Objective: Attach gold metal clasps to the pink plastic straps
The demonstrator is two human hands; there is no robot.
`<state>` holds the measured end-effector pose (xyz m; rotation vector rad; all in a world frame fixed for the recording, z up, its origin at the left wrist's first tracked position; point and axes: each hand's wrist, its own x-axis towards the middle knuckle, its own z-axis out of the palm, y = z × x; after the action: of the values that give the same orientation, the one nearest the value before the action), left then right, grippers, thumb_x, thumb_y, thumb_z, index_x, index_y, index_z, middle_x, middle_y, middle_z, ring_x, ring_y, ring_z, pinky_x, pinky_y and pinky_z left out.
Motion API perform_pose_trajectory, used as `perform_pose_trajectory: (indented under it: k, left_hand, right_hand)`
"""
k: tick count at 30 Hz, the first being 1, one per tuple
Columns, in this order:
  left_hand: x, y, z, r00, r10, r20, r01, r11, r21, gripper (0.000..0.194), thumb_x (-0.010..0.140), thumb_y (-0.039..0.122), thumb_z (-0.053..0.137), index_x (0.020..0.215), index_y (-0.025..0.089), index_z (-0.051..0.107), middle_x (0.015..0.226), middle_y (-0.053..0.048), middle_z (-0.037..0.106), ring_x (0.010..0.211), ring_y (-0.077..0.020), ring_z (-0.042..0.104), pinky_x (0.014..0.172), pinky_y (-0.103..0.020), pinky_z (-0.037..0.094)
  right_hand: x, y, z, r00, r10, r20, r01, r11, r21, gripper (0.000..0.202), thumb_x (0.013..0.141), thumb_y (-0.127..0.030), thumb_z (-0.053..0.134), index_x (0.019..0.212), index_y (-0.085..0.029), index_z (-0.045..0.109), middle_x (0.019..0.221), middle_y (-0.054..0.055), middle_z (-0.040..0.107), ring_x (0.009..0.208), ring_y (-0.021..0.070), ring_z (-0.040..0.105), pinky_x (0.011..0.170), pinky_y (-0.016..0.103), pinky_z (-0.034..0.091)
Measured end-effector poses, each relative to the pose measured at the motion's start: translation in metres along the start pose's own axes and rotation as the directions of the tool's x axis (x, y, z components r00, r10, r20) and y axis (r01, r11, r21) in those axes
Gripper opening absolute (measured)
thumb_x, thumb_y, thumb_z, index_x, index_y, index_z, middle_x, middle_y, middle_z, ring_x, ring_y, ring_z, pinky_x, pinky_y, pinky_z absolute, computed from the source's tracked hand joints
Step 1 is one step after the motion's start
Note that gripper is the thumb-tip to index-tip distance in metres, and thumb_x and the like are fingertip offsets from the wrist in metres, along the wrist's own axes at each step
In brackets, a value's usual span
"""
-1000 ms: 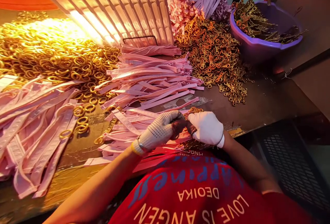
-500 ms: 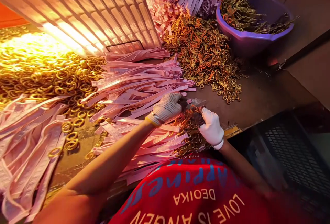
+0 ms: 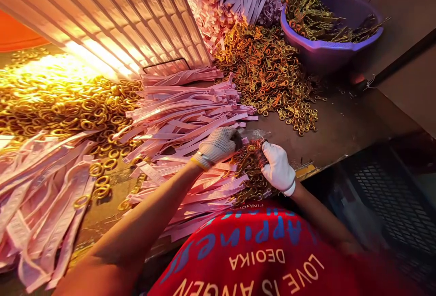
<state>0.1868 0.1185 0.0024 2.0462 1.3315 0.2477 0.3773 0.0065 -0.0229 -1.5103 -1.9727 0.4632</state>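
Observation:
My left hand (image 3: 218, 144), in a grey dotted glove, has its fingers closed around a pink strap (image 3: 245, 140), whose short end sticks out by the dark fingertips. Facing it is my right hand (image 3: 275, 165), in a white glove with dark, worn fingertips. Its fingers are pinched on a small brass clasp (image 3: 251, 147), partly hidden by them. The two hands are close together but apart. Under them lie pink straps (image 3: 207, 191) with brass clasps (image 3: 254, 185) at their right ends.
Loose brass clasps (image 3: 269, 73) are heaped at the back, beside a purple basin (image 3: 327, 46) of brass pieces. Gold rings (image 3: 68, 110) cover the left. More pink straps (image 3: 47, 214) lie front left. A ribbed panel (image 3: 136, 19) stands behind; a dark crate (image 3: 381, 196) is below right.
The view has shifted slightly. My right fingers have turned a little and the brass clasp at their tips shows more clearly. My left hand stays close by.

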Motion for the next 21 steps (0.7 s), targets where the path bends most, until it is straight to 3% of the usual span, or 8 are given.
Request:
perform_pose_trajectory:
  k: [2, 5, 7, 10, 15, 18, 21]
  left_hand:
    - [-0.027, -0.001, -0.01, 0.998, -0.067, 0.015, 0.069, 0.965, -0.253, 0.022, 0.083, 0.04, 0.066, 0.08, 0.018, 0.065, 0.062, -0.002, 0.062, 0.054, -0.0152, 0.056, 0.051, -0.025, 0.037]
    - [-0.066, -0.003, -0.018, 0.979, -0.189, 0.081, 0.197, 0.754, -0.627, 0.026, 0.082, 0.043, 0.071, 0.087, 0.019, 0.06, 0.052, 0.004, 0.054, 0.042, -0.0111, 0.047, 0.04, -0.021, 0.029]
    - [-0.085, -0.004, -0.018, 0.971, -0.213, 0.107, 0.22, 0.633, -0.742, 0.029, 0.082, 0.043, 0.074, 0.089, 0.019, 0.058, 0.048, 0.006, 0.05, 0.038, -0.0097, 0.042, 0.037, -0.02, 0.026]
    - [-0.101, -0.005, -0.012, 0.975, -0.197, 0.107, 0.2, 0.549, -0.812, 0.033, 0.084, 0.047, 0.073, 0.09, 0.017, 0.06, 0.048, 0.005, 0.05, 0.037, -0.0082, 0.038, 0.036, -0.019, 0.025]
    - [-0.109, -0.01, -0.002, 0.979, -0.2, 0.049, 0.157, 0.573, -0.804, 0.039, 0.086, 0.054, 0.07, 0.081, 0.017, 0.058, 0.05, 0.004, 0.051, 0.039, -0.0076, 0.038, 0.037, -0.019, 0.026]
    - [-0.112, -0.014, -0.002, 0.98, -0.199, -0.026, 0.117, 0.672, -0.731, 0.038, 0.086, 0.053, 0.071, 0.079, 0.018, 0.058, 0.054, 0.003, 0.053, 0.045, -0.0086, 0.044, 0.041, -0.018, 0.032]
    - [-0.113, -0.024, -0.004, 0.985, -0.155, 0.071, 0.155, 0.634, -0.757, 0.042, 0.083, 0.055, 0.073, 0.072, 0.02, 0.051, 0.051, 0.005, 0.046, 0.043, -0.0087, 0.042, 0.04, -0.019, 0.031]
  right_hand:
    - [0.005, -0.007, -0.002, 0.999, -0.025, 0.045, 0.028, 0.998, -0.055, 0.049, 0.077, -0.009, 0.055, 0.125, -0.016, 0.063, 0.108, 0.013, 0.072, 0.105, 0.0306, 0.068, 0.095, 0.041, 0.054]
    - [0.012, -0.025, -0.003, 0.982, -0.055, 0.183, 0.082, 0.986, -0.147, 0.052, 0.073, -0.009, 0.055, 0.124, -0.014, 0.061, 0.111, 0.014, 0.072, 0.103, 0.0299, 0.067, 0.092, 0.038, 0.054]
    - [0.016, -0.041, -0.002, 0.956, -0.05, 0.288, 0.121, 0.965, -0.234, 0.047, 0.073, -0.009, 0.055, 0.119, -0.013, 0.061, 0.106, 0.013, 0.072, 0.098, 0.0296, 0.067, 0.086, 0.037, 0.053]
    - [0.021, -0.063, 0.002, 0.925, -0.033, 0.378, 0.181, 0.914, -0.363, 0.029, 0.079, -0.011, 0.057, 0.107, -0.016, 0.062, 0.094, 0.012, 0.071, 0.086, 0.0282, 0.067, 0.075, 0.036, 0.051]
    - [0.022, -0.076, 0.017, 0.927, -0.106, 0.36, 0.286, 0.819, -0.497, 0.011, 0.093, -0.011, 0.052, 0.098, -0.017, 0.06, 0.086, 0.012, 0.068, 0.076, 0.0262, 0.064, 0.064, 0.036, 0.044]
    - [0.02, -0.071, 0.03, 0.957, -0.134, 0.257, 0.26, 0.791, -0.554, 0.023, 0.104, -0.013, 0.04, 0.094, -0.017, 0.059, 0.081, 0.012, 0.066, 0.07, 0.0243, 0.061, 0.059, 0.036, 0.04]
    - [0.021, -0.067, 0.04, 0.957, -0.204, 0.206, 0.285, 0.795, -0.535, 0.032, 0.108, -0.015, 0.033, 0.091, -0.017, 0.06, 0.082, 0.013, 0.066, 0.071, 0.023, 0.059, 0.059, 0.036, 0.039]
